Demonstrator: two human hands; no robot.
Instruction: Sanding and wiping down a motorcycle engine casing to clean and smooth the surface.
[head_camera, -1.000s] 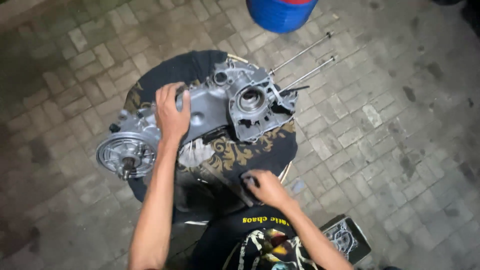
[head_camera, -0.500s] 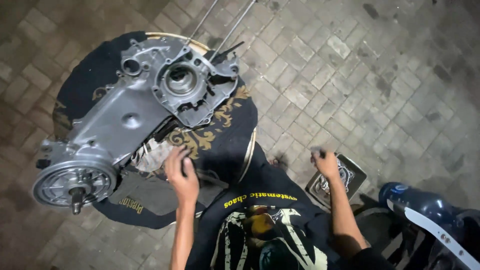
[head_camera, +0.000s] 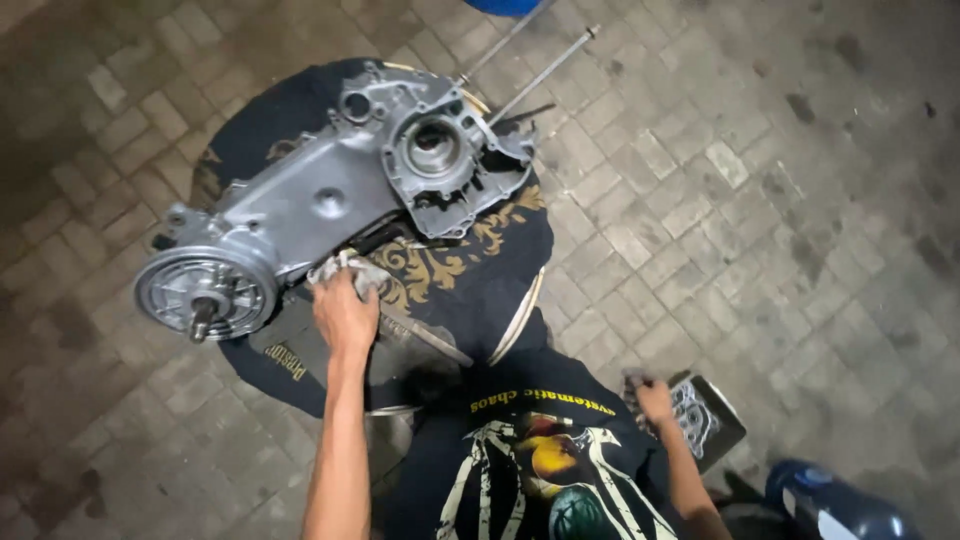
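Note:
A grey metal engine crankcase (head_camera: 310, 205) lies on a black cloth with gold patterns (head_camera: 480, 280), draped over a round stand. Its round hub with a shaft (head_camera: 205, 295) hangs off the left side, and two long thin studs (head_camera: 545, 65) stick out at the far end. My left hand (head_camera: 345, 315) grips a crumpled pale rag (head_camera: 340, 268) just under the case's near edge. My right hand (head_camera: 652, 398) is low at my right side, closed on a small grey object (head_camera: 635, 378), right beside a dark flat pack showing a gasket (head_camera: 705, 420).
The ground is grey paving brick (head_camera: 760, 200) all round. The edge of a blue container (head_camera: 505, 5) shows at the top. A dark blue rounded object (head_camera: 835, 505) sits at the bottom right. A flat metal bar (head_camera: 425, 335) lies on the cloth by my left hand.
My left hand left the crankcase top, dropped to the cloth's near side and now grips the rag. My right hand swung from the cloth out to the gasket pack.

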